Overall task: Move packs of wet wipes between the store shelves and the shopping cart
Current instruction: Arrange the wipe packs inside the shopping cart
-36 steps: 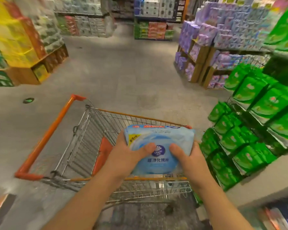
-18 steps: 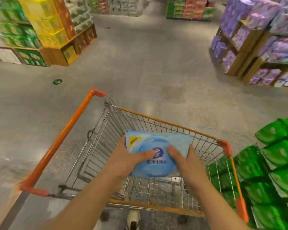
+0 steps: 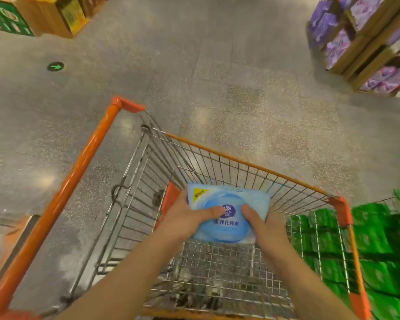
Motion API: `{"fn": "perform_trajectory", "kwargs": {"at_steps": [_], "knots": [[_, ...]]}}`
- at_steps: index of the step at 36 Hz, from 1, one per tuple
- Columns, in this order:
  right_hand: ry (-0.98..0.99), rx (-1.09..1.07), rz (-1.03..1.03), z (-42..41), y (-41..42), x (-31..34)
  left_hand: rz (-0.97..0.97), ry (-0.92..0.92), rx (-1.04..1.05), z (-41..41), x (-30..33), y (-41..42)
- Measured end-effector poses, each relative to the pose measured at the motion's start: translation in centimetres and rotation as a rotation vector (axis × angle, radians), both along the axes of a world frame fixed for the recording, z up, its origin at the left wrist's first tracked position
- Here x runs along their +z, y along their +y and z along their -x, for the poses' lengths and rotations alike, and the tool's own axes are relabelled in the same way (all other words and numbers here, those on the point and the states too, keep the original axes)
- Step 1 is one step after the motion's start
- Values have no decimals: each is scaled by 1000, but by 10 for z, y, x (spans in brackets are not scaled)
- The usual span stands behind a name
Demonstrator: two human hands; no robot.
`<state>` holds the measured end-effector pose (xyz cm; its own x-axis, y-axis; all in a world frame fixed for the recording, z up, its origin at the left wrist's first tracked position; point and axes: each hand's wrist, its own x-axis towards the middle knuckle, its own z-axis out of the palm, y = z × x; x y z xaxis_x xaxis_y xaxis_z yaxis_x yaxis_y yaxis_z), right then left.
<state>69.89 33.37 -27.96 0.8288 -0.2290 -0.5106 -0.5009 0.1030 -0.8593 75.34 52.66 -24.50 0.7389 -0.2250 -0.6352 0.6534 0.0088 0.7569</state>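
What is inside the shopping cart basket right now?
Both hands, left and right, hold a blue wet wipes pack above the shopping cart. Only bare wire floor shows; the part under the pack and arms is hidden.

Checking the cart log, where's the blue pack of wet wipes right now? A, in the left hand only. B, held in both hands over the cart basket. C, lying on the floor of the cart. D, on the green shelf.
B: the left hand and right hand both grip the blue wipes pack above the wire cart.
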Motion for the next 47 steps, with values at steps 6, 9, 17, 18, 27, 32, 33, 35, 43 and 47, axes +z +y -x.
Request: {"fn": "perform_trajectory", "kwargs": {"at_steps": [6, 9, 17, 18, 27, 32, 33, 35, 43, 47], "knots": [[70, -9, -57, -25, -5, -48, -20, 93, 36, -24, -55, -10], [113, -5, -61, -37, -7, -82, -49, 121, -10, -39, -92, -15], [198, 15, -143, -62, -11, -169, -131, 189, -38, -69, -186, -23], [199, 10, -145, -65, -12, -179, -150, 188, -32, -73, -198, -24], [247, -64, -90, -96, -12, -258, -286, 157, 22, -106, -274, -37], [311, -89, -9, -108, -12, -287, -307, 143, -7, -122, -313, -42], [316, -92, -4, -110, -12, -290, -331, 140, -16, -125, -319, -43], [315, -76, 30, -113, -14, -295, -327, 134, -16, -131, -333, -42], [268, 13, 190, -123, -10, -334, -252, 95, 25, -132, -370, -39], [295, 21, 212, -129, -10, -335, -324, 115, 0, -132, -373, -39]]}}
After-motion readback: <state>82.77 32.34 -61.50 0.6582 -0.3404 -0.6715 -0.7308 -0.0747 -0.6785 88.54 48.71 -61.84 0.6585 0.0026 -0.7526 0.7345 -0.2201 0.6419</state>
